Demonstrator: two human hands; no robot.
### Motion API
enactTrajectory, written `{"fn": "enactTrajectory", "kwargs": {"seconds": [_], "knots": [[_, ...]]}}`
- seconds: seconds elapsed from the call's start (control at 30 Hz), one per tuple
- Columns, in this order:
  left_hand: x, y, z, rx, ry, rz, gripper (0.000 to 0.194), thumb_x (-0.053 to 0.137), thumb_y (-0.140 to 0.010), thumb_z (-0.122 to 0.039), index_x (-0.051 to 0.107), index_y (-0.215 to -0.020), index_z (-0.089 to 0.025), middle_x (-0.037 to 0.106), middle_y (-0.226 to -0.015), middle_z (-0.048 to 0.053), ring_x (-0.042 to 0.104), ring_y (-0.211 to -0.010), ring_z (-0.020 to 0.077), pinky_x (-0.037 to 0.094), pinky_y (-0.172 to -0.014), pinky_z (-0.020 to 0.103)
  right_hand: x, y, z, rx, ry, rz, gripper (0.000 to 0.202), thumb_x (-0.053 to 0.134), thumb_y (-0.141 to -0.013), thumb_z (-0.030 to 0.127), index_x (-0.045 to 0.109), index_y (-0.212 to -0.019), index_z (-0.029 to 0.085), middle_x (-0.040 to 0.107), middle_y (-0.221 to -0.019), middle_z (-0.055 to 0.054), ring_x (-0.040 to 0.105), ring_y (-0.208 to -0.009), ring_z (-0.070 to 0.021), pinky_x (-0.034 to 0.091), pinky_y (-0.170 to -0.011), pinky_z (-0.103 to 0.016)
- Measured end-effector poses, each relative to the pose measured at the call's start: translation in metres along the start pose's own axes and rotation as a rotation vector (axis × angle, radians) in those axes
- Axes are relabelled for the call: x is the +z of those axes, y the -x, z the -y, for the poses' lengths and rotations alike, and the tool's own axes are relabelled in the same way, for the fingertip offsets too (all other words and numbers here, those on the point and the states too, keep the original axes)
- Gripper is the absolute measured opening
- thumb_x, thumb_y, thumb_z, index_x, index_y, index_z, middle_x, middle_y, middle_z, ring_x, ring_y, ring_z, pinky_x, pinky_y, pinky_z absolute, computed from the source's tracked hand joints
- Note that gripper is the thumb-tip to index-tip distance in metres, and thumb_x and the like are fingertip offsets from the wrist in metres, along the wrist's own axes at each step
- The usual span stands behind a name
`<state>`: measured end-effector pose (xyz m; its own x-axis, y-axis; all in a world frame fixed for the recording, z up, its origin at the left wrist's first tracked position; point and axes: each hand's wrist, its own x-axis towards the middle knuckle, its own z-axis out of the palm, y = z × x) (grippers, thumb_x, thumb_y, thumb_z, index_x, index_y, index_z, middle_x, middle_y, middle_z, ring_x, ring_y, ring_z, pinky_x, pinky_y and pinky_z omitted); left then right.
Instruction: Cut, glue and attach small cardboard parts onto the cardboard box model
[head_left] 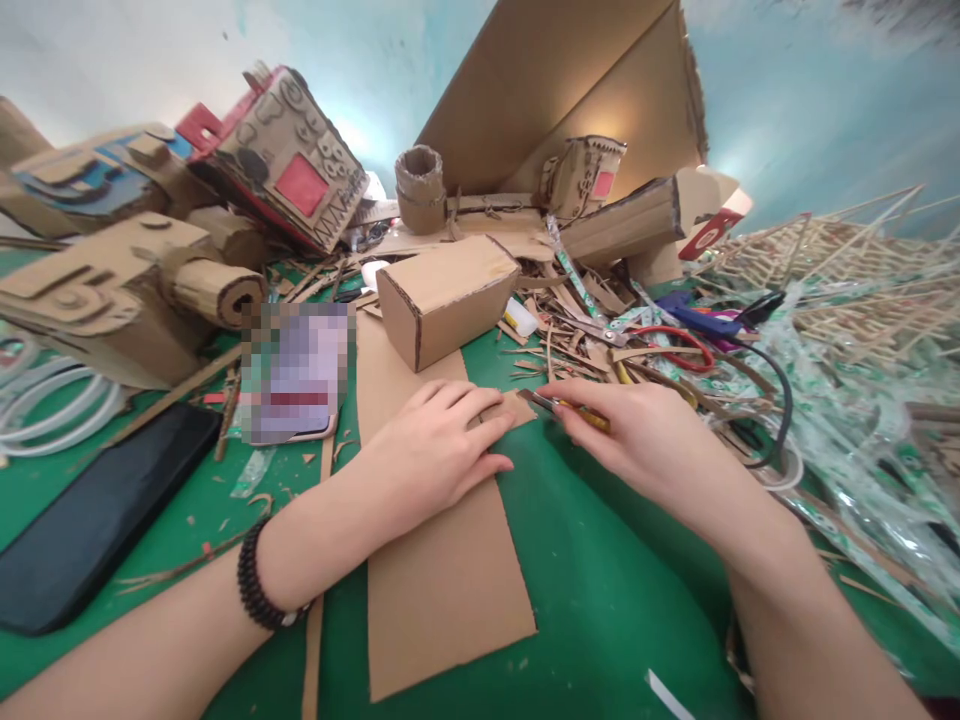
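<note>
Brown cardboard sheet [446, 610], plain, flat, centre to lower centre of frame. Right edge flares outward going down; bottom edge slants, its left corner lowest. Upper part seems to run on past the left hand [442, 440] to a closed cardboard box [442, 300].

Left hand flat, palm down, spread across the sheet, fingertips on a small cardboard piece [520, 408] at its right side. Right hand [634, 425] grasping a yellow-handled cutter [583, 412], blade pointing left at that piece; cannot tell if it touches.

Room: green desk [600, 580] shows right of the sheet, down to a white strip [667, 695] near the bottom edge. Left side tighter: thin cardboard strip [313, 650] just beside the sheet, black phone [112, 520] farther left. Scraps [551, 345] crowd beyond the right hand; clear plastic [847, 480] fills far right.
</note>
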<state>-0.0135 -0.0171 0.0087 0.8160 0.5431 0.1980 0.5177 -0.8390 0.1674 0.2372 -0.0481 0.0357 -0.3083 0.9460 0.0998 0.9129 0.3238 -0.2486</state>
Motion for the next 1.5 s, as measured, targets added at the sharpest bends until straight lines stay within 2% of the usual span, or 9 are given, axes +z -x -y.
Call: {"fn": "enactTrajectory", "kwargs": {"seconds": [0.13, 0.3, 0.5, 0.7, 0.8, 0.93, 1.17, 1.37, 1.5], "knots": [[0.002, 0.0, -0.005, -0.008, 0.0, -0.016, 0.048, 0.054, -0.105, -0.046, 0.063, -0.14, -0.015, 0.065, -0.138, 0.017, 0.061, -0.122, 0.033, 0.051, -0.106, 0.052, 0.001, 0.003, 0.0, -0.002, 0.031, 0.002, 0.029, 0.056, -0.103, 0.027, 0.075, -0.125, 0.03, 0.083, -0.111, -0.001, 0.08, -0.091, -0.0227, 0.055, -0.075, -0.029], [0.004, 0.0, -0.014, -0.026, -0.004, 0.001, 0.059, 0.051, -0.104, -0.055, 0.06, -0.144, -0.013, 0.061, -0.143, 0.019, 0.058, -0.128, 0.0364, 0.046, -0.11, 0.057, 0.002, 0.004, 0.001, -0.008, 0.064, 0.013, 0.031, 0.056, -0.102, 0.025, 0.075, -0.126, 0.029, 0.081, -0.12, -0.002, 0.079, -0.098, -0.0238, 0.059, -0.08, -0.031], [0.004, -0.001, -0.02, -0.058, -0.009, 0.045, 0.065, 0.05, -0.103, -0.059, 0.056, -0.15, -0.015, 0.059, -0.15, 0.02, 0.054, -0.138, 0.0366, 0.04, -0.116, 0.063, 0.002, 0.007, 0.005, -0.01, 0.147, 0.03, 0.032, 0.056, -0.103, 0.026, 0.073, -0.129, 0.031, 0.081, -0.119, -0.002, 0.08, -0.095, -0.0252, 0.06, -0.078, -0.034], [0.01, 0.0, -0.025, -0.061, 0.014, 0.07, 0.073, 0.036, -0.107, -0.063, 0.047, -0.157, -0.011, 0.047, -0.164, 0.016, 0.043, -0.152, 0.0341, 0.03, -0.126, 0.062, -0.008, 0.008, 0.021, 0.018, 0.275, 0.087, 0.03, 0.062, -0.102, 0.028, 0.072, -0.13, 0.033, 0.082, -0.115, -0.004, 0.081, -0.089, -0.0251, 0.058, -0.071, -0.031], [0.012, -0.001, -0.026, -0.048, 0.011, 0.066, 0.074, 0.036, -0.107, -0.062, 0.047, -0.156, -0.007, 0.049, -0.162, 0.018, 0.045, -0.151, 0.0335, 0.032, -0.127, 0.059, -0.014, 0.007, 0.028, 0.043, 0.306, 0.134, 0.029, 0.063, -0.101, 0.025, 0.073, -0.128, 0.034, 0.082, -0.111, -0.003, 0.081, -0.086, -0.0239, 0.055, -0.066, -0.029], [0.012, -0.004, -0.026, -0.039, -0.003, 0.049, 0.072, 0.037, -0.108, -0.059, 0.051, -0.153, -0.005, 0.051, -0.16, 0.02, 0.05, -0.148, 0.0343, 0.036, -0.124, 0.058, -0.017, 0.007, 0.027, 0.043, 0.307, 0.13, 0.029, 0.06, -0.103, 0.024, 0.073, -0.126, 0.034, 0.083, -0.108, -0.002, 0.08, -0.085, -0.023, 0.052, -0.062, -0.027], [0.012, -0.005, -0.027, -0.031, -0.015, 0.015, 0.066, 0.045, -0.106, -0.057, 0.053, -0.151, -0.009, 0.059, -0.153, 0.02, 0.056, -0.142, 0.035, 0.041, -0.121, 0.057, -0.018, 0.015, 0.019, 0.014, 0.246, 0.078, 0.03, 0.058, -0.102, 0.023, 0.073, -0.126, 0.032, 0.083, -0.105, -0.003, 0.08, -0.083, -0.0221, 0.053, -0.063, -0.027], [0.009, -0.006, -0.027, -0.038, 0.004, 0.023, 0.064, 0.05, -0.105, -0.054, 0.053, -0.151, -0.009, 0.061, -0.15, 0.021, 0.058, -0.14, 0.0361, 0.042, -0.119, 0.06, -0.02, 0.018, 0.01, 0.0, 0.205, 0.072, 0.031, 0.058, -0.101, 0.022, 0.076, -0.125, 0.032, 0.083, -0.112, -0.003, 0.081, -0.09, -0.0235, 0.057, -0.071, -0.029], [0.011, -0.006, -0.028, -0.037, 0.004, 0.022, 0.064, 0.05, -0.105, -0.054, 0.053, -0.15, -0.009, 0.062, -0.149, 0.02, 0.056, -0.141, 0.0362, 0.041, -0.12, 0.06, -0.019, 0.016, 0.0, -0.028, 0.166, -0.002, 0.032, 0.053, -0.105, 0.029, 0.075, -0.127, 0.032, 0.081, -0.119, -0.002, 0.08, -0.097, -0.0248, 0.058, -0.075, -0.031]]}}
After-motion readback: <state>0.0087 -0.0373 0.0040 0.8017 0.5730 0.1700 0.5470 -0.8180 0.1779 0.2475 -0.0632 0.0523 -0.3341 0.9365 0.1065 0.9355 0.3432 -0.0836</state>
